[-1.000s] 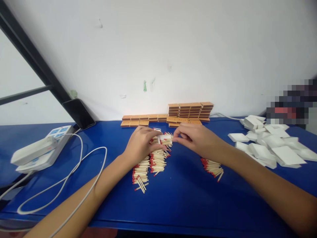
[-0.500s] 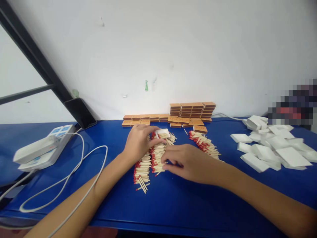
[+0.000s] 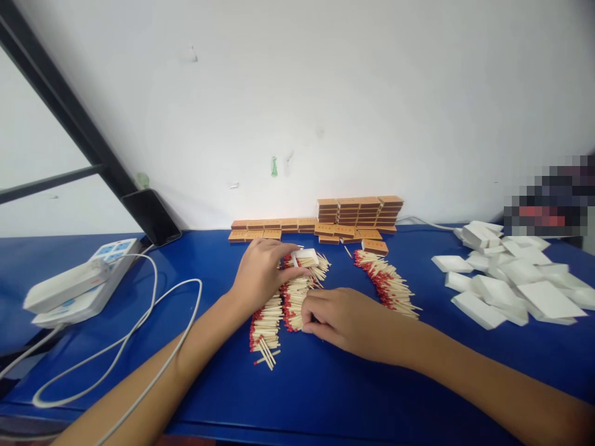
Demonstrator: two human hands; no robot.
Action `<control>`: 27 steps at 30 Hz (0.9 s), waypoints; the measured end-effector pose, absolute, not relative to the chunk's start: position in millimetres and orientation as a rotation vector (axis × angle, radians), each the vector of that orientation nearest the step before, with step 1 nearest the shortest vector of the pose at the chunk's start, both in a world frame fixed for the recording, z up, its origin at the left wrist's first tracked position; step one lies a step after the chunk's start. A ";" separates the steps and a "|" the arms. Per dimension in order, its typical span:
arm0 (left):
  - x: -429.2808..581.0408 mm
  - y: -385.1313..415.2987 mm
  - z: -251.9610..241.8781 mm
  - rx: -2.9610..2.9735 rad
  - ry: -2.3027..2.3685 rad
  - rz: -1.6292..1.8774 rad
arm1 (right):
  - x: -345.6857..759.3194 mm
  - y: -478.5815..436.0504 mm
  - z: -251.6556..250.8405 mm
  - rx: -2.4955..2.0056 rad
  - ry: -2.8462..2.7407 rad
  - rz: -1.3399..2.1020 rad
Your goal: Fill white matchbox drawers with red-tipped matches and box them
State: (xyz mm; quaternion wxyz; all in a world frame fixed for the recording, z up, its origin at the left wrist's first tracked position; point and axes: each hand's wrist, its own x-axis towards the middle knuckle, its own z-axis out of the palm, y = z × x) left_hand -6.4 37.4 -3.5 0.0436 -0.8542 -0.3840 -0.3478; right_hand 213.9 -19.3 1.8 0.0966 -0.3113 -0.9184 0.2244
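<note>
My left hand point(image 3: 260, 272) curls around a small white matchbox tray point(image 3: 307, 256) with matches in it, held just above a long pile of red-tipped matches point(image 3: 279, 306) on the blue table point(image 3: 334, 378). My right hand point(image 3: 341, 316) rests on the near end of that pile, fingers closed in a pinch on a few matches. A second heap of matches point(image 3: 385, 282) lies to the right of both hands.
Orange matchbox sleeves point(image 3: 360, 214) are stacked against the white wall. Several white empty trays point(image 3: 506, 279) are scattered at the right. A white power strip point(image 3: 79, 282) with looping white cables point(image 3: 139, 334) and a leaning dark phone point(image 3: 151, 217) sit at the left.
My right hand left the tray and came down toward me onto the match pile, uncovering the right heap of matches. My left hand kept the tray almost still.
</note>
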 end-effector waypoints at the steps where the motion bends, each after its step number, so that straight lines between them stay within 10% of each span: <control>1: -6.4 37.4 -3.7 -2.617 -1.167 -1.068 | 213.9 -19.5 2.3 -0.920 -2.708 0.669; 27: -6.9 38.4 -4.6 -2.627 -1.052 -1.069 | 218.4 -23.3 12.3 -1.008 -2.797 0.519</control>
